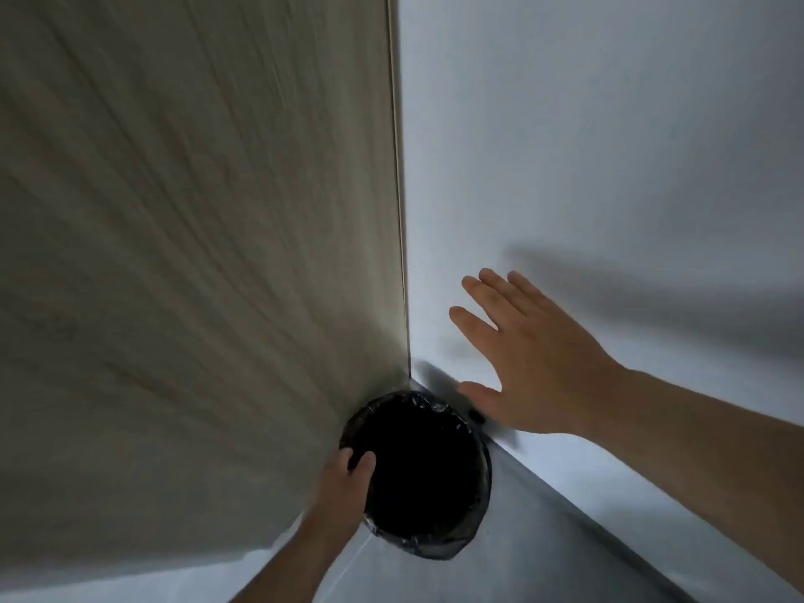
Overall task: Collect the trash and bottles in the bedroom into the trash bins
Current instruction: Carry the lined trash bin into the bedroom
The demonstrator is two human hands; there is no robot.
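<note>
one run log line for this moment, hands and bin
left hand: grips rim of round black-lined trash bin | right hand: open, holds nothing | bin: corner of wood panel and white wall

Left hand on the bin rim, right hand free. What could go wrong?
The left hand grips the trash bin by one side of its rim; pulling could tip it or drag the liner loose. The bin sits deep in the corner, so the open right hand could hit the wall.
</note>
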